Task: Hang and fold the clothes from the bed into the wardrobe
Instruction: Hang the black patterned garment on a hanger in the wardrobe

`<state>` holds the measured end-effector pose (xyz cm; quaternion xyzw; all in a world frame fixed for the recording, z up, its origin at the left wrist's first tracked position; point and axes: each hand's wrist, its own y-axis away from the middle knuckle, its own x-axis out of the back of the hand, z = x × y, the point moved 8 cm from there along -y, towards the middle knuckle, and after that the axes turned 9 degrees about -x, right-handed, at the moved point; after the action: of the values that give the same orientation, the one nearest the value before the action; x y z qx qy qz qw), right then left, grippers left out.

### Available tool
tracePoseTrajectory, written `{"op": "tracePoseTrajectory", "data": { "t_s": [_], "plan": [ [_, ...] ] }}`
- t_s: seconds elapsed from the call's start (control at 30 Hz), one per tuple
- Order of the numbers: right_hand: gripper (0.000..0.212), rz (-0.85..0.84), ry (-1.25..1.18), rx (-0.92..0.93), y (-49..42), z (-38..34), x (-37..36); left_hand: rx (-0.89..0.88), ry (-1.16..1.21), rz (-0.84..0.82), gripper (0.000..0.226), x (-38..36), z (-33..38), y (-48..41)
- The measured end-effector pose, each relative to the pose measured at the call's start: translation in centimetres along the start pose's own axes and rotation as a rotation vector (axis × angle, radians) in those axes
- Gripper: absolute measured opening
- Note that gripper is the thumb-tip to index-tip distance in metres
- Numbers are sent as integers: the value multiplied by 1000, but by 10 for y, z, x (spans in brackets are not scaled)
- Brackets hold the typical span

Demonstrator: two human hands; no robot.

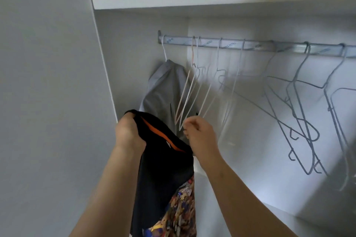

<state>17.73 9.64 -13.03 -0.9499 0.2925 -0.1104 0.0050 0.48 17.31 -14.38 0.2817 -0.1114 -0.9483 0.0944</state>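
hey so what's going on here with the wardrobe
A person stands at an open wardrobe. The left hand grips a black garment with an orange-lined opening. The right hand pinches the bottom of a white hanger on the rail. One grey garment already hangs at the left end; the other hangers are bare.

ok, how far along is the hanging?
Done: one grey garment already hangs at the rail's left end. In hand: left hand holds a black garment, with patterned fabric below it; right hand is at a white hanger. Left: most hangers are empty; the bed is out of view.
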Motion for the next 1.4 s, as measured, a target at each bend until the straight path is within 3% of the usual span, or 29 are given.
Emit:
{"op": "tracePoseTrajectory", "data": {
  "t_s": [0.23, 0.33, 0.47, 0.77, 1.07, 1.4],
  "plan": [
    [21, 88, 219, 132, -47, -32, -21, 68, -77, -126, 20, -8, 6, -27],
    [33, 72, 437, 136, -74, -40, -39, 105, -145, -222, 18, -15, 15, -44],
    [54, 56, 643, 65, -107, -38, -54, 118, -158, -218, 18, -27, 23, -72],
    [48, 285, 372, 41, -128, -14, -34, 74, -101, -172, 20, -42, 20, -121],
    [30, 511, 652, 52, -135, -27, -21, 67, -122, -233, 22, -62, 16, -147],
    [30, 549, 500, 134, -124, -42, -40, 130, -161, -331, 26, -67, 8, -149]
  ]
}}
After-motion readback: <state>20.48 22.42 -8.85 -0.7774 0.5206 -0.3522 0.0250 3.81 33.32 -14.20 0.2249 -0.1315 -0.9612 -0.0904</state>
